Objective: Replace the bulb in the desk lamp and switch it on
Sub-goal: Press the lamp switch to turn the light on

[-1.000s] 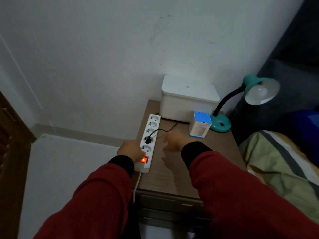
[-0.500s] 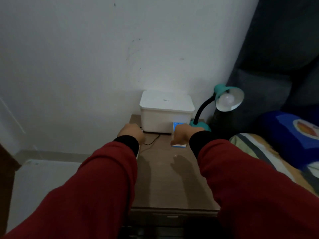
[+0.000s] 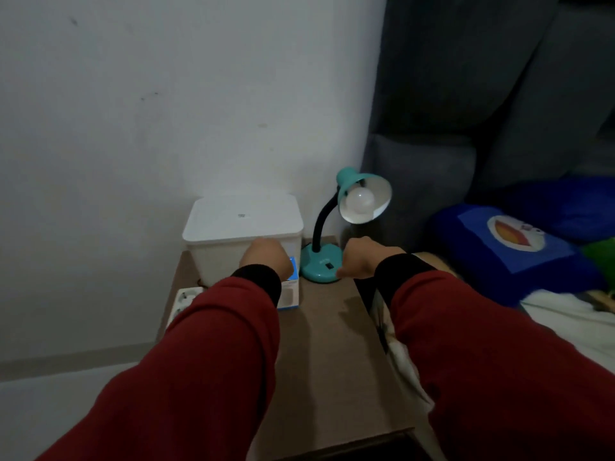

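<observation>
Right hand loosely curled, gripping nothing, touching the teal desk lamp base, probably for its switch. Left hand over the bulb box (grip hidden, can't tell). Bulb seated in the shade, unlit.

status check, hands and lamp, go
Left hand loosely closed, empty, over the blue-and-white bulb box. Right hand closed at the teal gooseneck desk lamp base. White bulb fitted, unlit. Nothing blocking.
</observation>
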The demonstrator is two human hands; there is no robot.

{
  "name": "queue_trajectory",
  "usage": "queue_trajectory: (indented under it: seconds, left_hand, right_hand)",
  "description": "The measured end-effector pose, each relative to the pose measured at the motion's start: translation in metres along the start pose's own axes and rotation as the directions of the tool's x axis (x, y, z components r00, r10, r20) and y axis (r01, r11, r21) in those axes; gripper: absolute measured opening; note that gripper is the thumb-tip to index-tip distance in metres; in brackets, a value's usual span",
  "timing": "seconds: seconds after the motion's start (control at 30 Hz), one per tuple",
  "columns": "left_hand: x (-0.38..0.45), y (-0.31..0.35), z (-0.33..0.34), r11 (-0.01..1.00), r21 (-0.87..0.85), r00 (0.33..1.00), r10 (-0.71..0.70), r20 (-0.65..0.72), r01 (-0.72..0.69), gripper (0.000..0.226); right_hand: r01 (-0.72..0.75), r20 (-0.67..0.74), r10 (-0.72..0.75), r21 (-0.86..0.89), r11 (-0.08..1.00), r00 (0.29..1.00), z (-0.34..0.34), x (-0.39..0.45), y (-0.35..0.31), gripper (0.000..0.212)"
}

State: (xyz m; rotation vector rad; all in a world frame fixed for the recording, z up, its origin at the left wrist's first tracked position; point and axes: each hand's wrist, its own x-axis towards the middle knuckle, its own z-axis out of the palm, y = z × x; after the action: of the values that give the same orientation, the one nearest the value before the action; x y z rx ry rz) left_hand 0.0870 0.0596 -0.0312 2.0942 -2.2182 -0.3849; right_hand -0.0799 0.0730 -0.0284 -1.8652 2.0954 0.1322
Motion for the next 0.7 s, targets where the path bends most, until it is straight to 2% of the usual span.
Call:
queue_trajectory:
  seconds: [0.1,0.2,0.27,0.47,0.6,0.7]
  left_hand:
    - [0.018,0.025,0.019,0.999,-0.038,1.0,0.018,0.024,-0.017,0.033]
    - [0.036,0.044,0.043,0.998,-0.043,0.998,0.043,0.04,-0.041,0.033]
    - [0.047,0.054,0.058,0.998,-0.053,0.998,0.049,0.049,-0.046,0.034]
    - [0.067,0.067,0.11,0.988,-0.135,0.995,0.079,0.056,-0.071,0.032]
    - [0.075,0.061,0.146,0.979,-0.168,0.991,0.124,0.039,-0.116,0.049]
    - [0.077,0.052,0.168,0.967,-0.182,0.984,0.174,-0.028,-0.176,0.062]
  right_hand:
    - [-0.016,0.016,0.016,0.035,0.999,1.0,0.009,0.02,0.022,0.047]
    - [-0.043,0.034,0.04,0.083,0.996,0.999,0.022,0.038,0.039,0.027]
    - [-0.062,0.036,0.058,0.123,0.99,0.998,0.032,0.051,0.048,0.022]
    - [-0.027,0.006,0.026,0.225,0.974,1.0,0.064,0.081,0.063,0.031]
    - [0.025,-0.082,-0.002,0.283,0.959,0.997,0.096,0.098,0.068,0.034]
    - [0.071,-0.157,-0.024,0.301,0.951,0.987,0.12,0.109,0.07,0.044]
